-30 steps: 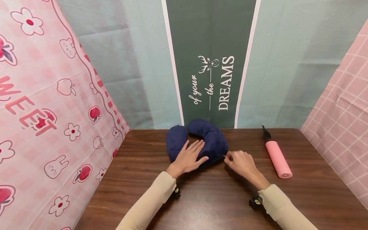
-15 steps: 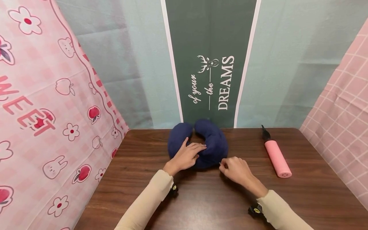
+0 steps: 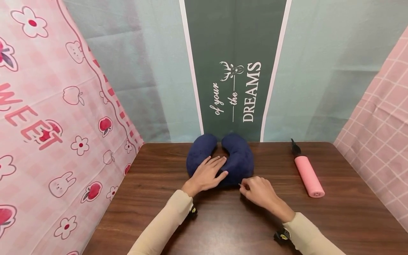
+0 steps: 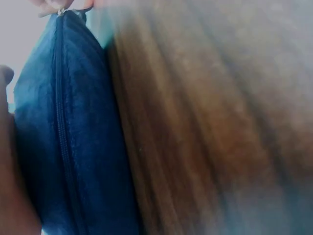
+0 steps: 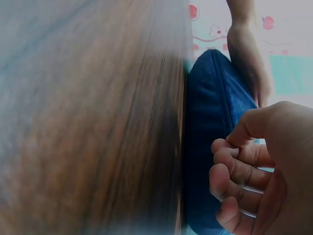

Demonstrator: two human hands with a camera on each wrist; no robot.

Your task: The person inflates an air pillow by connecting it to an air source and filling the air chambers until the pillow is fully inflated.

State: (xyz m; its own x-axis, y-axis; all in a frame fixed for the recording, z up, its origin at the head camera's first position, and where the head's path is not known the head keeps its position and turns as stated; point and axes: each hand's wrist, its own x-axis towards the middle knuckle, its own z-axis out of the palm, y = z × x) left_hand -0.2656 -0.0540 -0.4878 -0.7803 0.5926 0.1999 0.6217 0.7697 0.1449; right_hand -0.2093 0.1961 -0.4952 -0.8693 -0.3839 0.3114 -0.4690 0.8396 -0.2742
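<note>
A navy-blue U-shaped neck pillow (image 3: 240, 156) lies at the table's far side, its gap facing the back wall. Across its middle rests my left hand (image 3: 207, 173), fingers stretched out. At the pillow's near right edge my right hand (image 3: 259, 191) pinches a small metal zipper pull (image 3: 239, 184) between thumb and index finger. The left wrist view has the zipper (image 4: 61, 107) running along the pillow's side, with the pull (image 4: 60, 11) at the top by the fingers. In the right wrist view, my right hand's fingers (image 5: 239, 169) are curled and cover the pull.
To the right on the wooden table (image 3: 216, 226) lies a pink hand pump (image 3: 309, 176) with a black nozzle. A grey-green curtain (image 3: 153, 71) hangs behind, and pink patterned cloths (image 3: 73, 141) flank both sides.
My right hand has slid left and nearer along the pillow's edge with the zipper pull. The pillow has turned, its gap shifting right and facing straighter back. My left hand shifted slightly on it.
</note>
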